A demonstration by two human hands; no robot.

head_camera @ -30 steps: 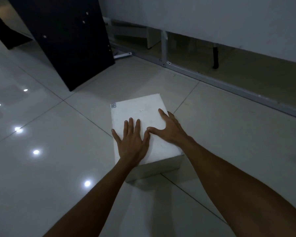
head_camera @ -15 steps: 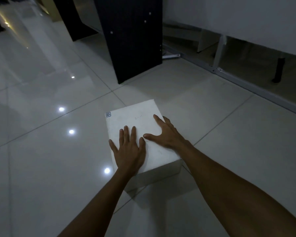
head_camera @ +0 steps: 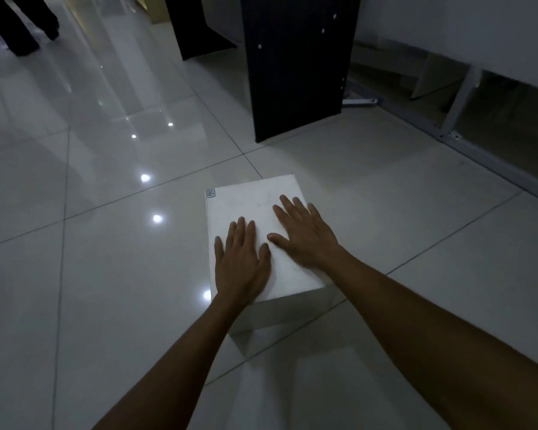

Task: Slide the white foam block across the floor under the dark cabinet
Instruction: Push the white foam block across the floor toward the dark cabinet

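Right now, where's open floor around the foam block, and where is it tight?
Bare tile lies left of the white foam block, out to the light reflections, and on its right toward the metal floor rail. Ahead it narrows: the dark cabinet panel stands close beyond. The block's top is taken by the left hand and right hand.

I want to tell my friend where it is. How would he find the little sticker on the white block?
Look at the shiny grey tiled floor, in front of the tall dark cabinet panel. There a white square foam block lies under two flat hands. The small grey printed sticker sits on its far left top corner, the only mark there, away from the fingers.
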